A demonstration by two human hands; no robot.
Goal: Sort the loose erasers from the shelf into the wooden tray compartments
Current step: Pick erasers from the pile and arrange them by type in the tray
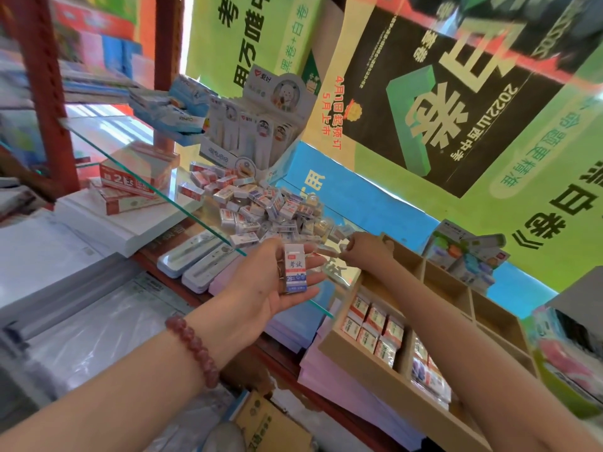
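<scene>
Glass shelf (98, 132) in a stationery shop, eraser pile (267, 207) on it.
Left hand (261, 282) lies flat, one eraser (295, 272) across its fingers; right hand (368, 247) curls at the pile, grip unclear. Probably light and slick-wrapped: pinch the long sides. Tray (391, 383) sits near.

Stationery shop: stocked glass shelf (107, 138), exam-book posters (456, 102).

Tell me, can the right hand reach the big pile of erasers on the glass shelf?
Probably yes. The right hand is at the near edge of the eraser pile, with nothing between them. The left hand, carrying one eraser, is off to the side.
</scene>
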